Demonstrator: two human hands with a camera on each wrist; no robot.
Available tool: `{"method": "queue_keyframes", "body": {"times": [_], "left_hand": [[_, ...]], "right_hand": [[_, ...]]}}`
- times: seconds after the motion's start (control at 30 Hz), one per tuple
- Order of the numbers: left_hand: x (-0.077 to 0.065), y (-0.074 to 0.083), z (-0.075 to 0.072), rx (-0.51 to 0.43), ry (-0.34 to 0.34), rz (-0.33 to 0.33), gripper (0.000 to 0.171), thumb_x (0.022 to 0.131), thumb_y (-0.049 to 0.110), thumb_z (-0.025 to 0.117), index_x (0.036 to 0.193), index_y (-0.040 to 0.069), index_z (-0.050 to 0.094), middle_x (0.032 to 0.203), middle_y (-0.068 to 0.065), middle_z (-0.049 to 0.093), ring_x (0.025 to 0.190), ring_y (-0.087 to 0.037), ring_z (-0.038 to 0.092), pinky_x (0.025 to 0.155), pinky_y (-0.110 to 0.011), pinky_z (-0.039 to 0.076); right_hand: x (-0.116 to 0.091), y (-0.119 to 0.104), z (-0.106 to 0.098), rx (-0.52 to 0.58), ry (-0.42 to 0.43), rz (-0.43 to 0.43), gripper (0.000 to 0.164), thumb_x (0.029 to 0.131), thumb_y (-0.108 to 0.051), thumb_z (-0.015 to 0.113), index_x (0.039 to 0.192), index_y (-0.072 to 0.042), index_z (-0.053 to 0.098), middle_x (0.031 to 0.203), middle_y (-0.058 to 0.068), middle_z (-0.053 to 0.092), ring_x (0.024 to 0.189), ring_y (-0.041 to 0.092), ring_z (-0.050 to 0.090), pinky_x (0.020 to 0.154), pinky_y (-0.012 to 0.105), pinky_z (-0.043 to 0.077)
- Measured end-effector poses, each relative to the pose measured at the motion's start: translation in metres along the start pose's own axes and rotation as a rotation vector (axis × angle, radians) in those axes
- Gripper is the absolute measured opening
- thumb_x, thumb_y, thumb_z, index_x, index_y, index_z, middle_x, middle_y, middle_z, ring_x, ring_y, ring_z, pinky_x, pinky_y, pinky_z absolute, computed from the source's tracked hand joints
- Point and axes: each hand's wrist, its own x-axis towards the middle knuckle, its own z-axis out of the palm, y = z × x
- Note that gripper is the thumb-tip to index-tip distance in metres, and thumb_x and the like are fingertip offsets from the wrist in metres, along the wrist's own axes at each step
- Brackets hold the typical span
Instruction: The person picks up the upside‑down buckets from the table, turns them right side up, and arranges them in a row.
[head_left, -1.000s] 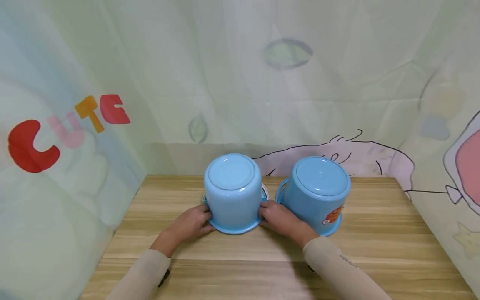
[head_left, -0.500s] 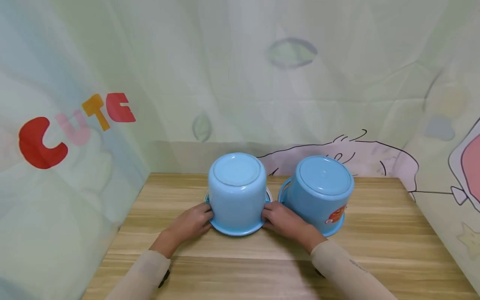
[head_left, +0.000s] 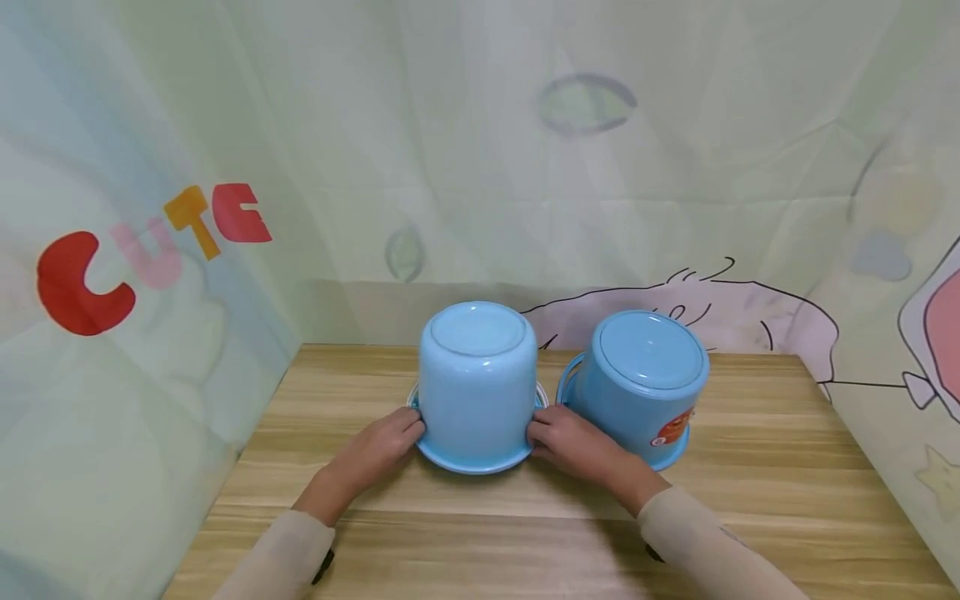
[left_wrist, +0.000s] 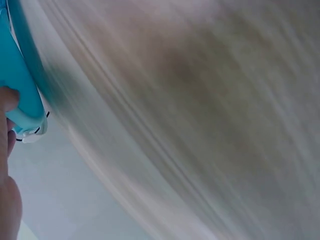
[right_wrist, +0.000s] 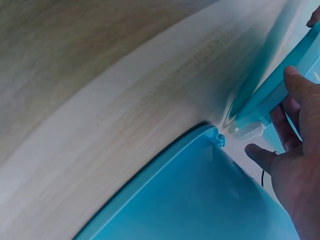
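Observation:
A light blue bucket (head_left: pixel 477 392) is upside down on the wooden table, its base facing up. My left hand (head_left: pixel 382 446) grips its lower rim on the left side; in the left wrist view the thumb (left_wrist: pixel 9 99) presses on the blue rim (left_wrist: pixel 22 85). Opposite, my right hand (head_left: pixel 573 446) holds the rim on the right, and the right wrist view shows its fingers (right_wrist: pixel 295 82) on that rim (right_wrist: pixel 272 95). Whether the rim touches the table cannot be told. A second blue bucket (head_left: pixel 645 392) with an orange sticker (head_left: pixel 672 427) stands upside down, close beside my right hand.
The wooden table (head_left: pixel 480 542) meets a pale printed cloth (head_left: pixel 465 167) behind and at both sides. Handles (head_left: pixel 570 375) show at the buckets' back edges. In the right wrist view the second bucket's rim (right_wrist: pixel 150 175) lies near my hand.
The bucket between my hands has shifted slightly right and looks a little larger, with its top higher in view. Both hands keep their hold and the second bucket stays put. The head view has turned slightly.

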Motion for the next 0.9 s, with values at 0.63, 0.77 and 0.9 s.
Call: {"method": "queue_keyframes", "body": {"times": [0.63, 0.77, 0.9], "left_hand": [[0.002, 0.006, -0.015, 0.081, 0.046, 0.056, 0.04, 0.113, 0.007, 0.017, 0.098, -0.002, 0.054, 0.096, -0.008, 0.053, 0.085, -0.016, 0.053, 0.074, -0.025, 0.056], [0.002, 0.008, -0.019, 0.077, 0.071, 0.039, 0.037, 0.113, 0.006, 0.021, 0.098, -0.003, 0.054, 0.098, -0.009, 0.055, 0.088, -0.017, 0.055, 0.08, -0.028, 0.058], [0.002, 0.012, -0.023, 0.072, 0.085, 0.014, 0.035, 0.114, 0.009, 0.024, 0.1, -0.003, 0.054, 0.102, -0.01, 0.056, 0.09, -0.017, 0.055, 0.082, -0.027, 0.059]], "right_hand": [[-0.013, -0.001, -0.018, 0.019, 0.17, -0.057, 0.019, 0.091, -0.007, 0.077, 0.093, -0.016, 0.061, 0.094, -0.004, 0.054, 0.09, 0.011, 0.056, 0.078, 0.027, 0.052], [-0.015, -0.003, -0.02, 0.017, 0.211, -0.078, 0.01, 0.098, -0.009, 0.07, 0.097, -0.015, 0.061, 0.096, -0.003, 0.054, 0.091, 0.012, 0.055, 0.077, 0.025, 0.052], [-0.017, -0.004, -0.021, 0.016, 0.262, -0.101, 0.015, 0.109, -0.017, 0.052, 0.098, -0.013, 0.061, 0.096, -0.002, 0.053, 0.09, 0.012, 0.052, 0.076, 0.024, 0.049]]}}
